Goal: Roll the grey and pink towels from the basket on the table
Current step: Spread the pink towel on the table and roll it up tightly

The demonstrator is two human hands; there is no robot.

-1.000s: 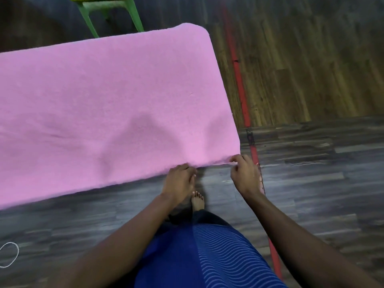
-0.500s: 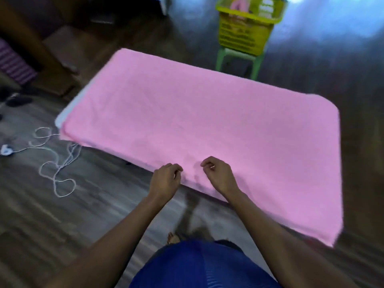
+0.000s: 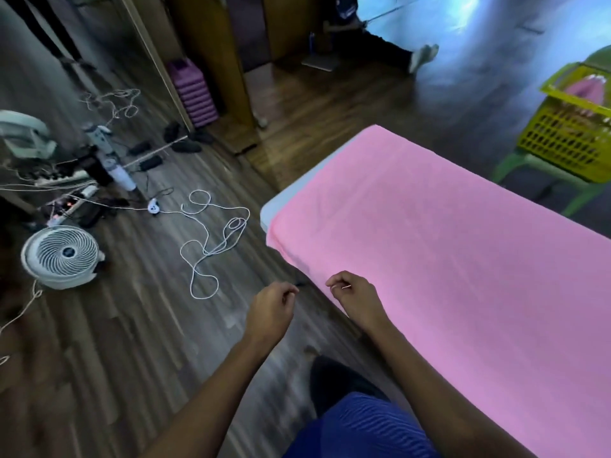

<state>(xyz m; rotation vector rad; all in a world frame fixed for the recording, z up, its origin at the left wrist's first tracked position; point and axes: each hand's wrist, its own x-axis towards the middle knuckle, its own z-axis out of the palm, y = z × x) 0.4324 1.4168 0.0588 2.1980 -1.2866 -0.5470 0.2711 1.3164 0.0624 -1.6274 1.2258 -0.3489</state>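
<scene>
A dark wood-plank floor [image 3: 132, 342] fills the left half of the view, strewn with a looped white cable [image 3: 205, 246], and a round white floor fan [image 3: 61, 256] sits at the far left edge. A stack of purple ribbed blocks [image 3: 195, 94] stands farther back by a wooden partition. On the right, a large pink terry towel [image 3: 446, 259] lies spread flat over a white worktop [image 3: 274, 206], covering almost all of it, with only a bare strip showing at the left end. Beyond the worktop at the far right, a yellow plastic lattice basket [image 3: 568, 140] rests on a green plastic stool [image 3: 515, 166], and pink cloth [image 3: 585, 87] shows inside it.

The person stands at the near left corner of the towel. The left hand [image 3: 271, 307] hangs over the floor just beside the towel's edge, fingers clenched with nothing seen in them. The right hand [image 3: 355, 295] is over the towel's near edge with its fingers curled under; whether it grasps the fabric cannot be told. A blue ribbed garment [image 3: 363, 428] shows at the bottom between the forearms
</scene>
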